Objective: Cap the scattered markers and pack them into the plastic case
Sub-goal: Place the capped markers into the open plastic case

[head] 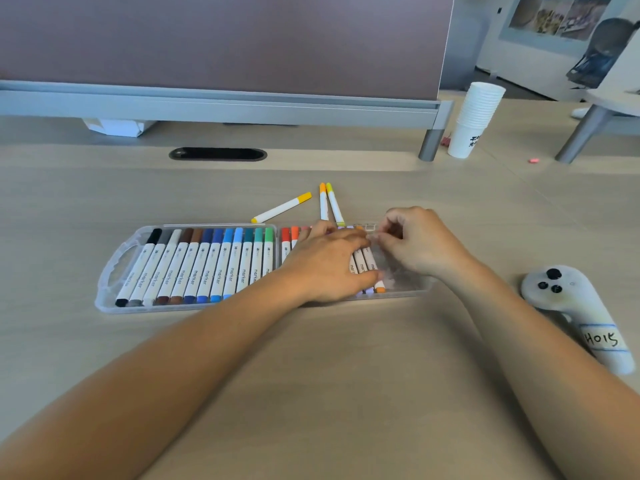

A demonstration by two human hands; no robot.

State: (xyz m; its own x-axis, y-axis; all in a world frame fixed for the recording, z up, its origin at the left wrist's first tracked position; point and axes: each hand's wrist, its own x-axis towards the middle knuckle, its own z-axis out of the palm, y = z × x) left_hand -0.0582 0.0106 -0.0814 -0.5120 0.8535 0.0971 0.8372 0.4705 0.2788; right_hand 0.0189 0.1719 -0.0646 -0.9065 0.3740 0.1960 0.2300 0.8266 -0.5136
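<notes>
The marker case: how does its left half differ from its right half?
The left half is full of markers; the right half has bare floor at its right end. The left half holds black, browns, blues, greens; the right half reds and oranges. The left hand and right hand are over the right half, not the left half. Both hold capped white markers side by side.

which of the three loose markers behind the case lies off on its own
The yellow-capped marker, slanting away to the left. The orange-capped marker and the greenish-yellow-capped marker lie close together, almost touching at their caps.
</notes>
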